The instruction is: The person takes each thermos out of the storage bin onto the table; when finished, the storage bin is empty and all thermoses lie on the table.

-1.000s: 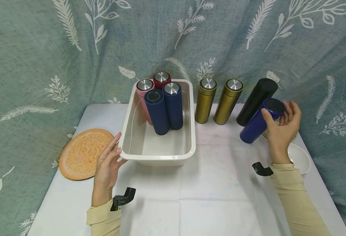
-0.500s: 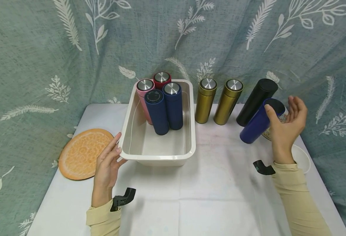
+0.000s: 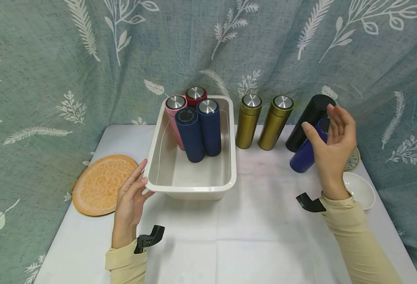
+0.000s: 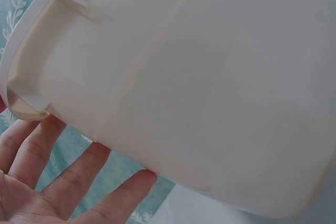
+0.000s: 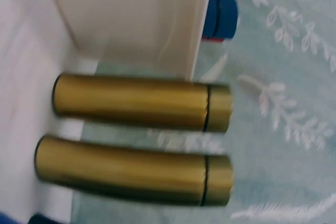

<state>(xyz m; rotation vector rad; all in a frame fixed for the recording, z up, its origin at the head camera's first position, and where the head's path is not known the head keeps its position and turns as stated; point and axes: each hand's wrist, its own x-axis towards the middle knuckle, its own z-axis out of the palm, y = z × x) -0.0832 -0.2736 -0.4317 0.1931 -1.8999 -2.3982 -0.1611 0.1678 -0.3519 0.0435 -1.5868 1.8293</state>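
Note:
At its front left corner, the white plastic tub (image 3: 190, 189) is touched by the fingertips of my left hand (image 3: 129, 205), fingers extended; the left wrist view shows them against the tub's outer wall (image 4: 199, 103). Inside stand a pink flask (image 3: 175, 118), a red flask (image 3: 196, 94) and two navy flasks (image 3: 190, 136). My right hand (image 3: 334, 146), thumb and fingers spread, holds nothing and partly hides a royal blue bottle (image 3: 302, 157). Behind that bottle stands a black bottle (image 3: 309, 118). Two gold flasks (image 3: 249, 122) stand between tub and black bottle, also gold flasks (image 5: 131, 103) in the right wrist view.
An orange round mat (image 3: 103, 185) lies on the left of the white-covered table (image 3: 251, 244). On the right are a white bowl (image 3: 360, 191) and a patterned round dish (image 3: 352, 161), partly hidden. A leaf-print curtain (image 3: 180, 47) hangs behind.
My right hand has let go of the royal blue bottle's top, drawn back right, then moved left in front of it. The left hand and tub have stayed put.

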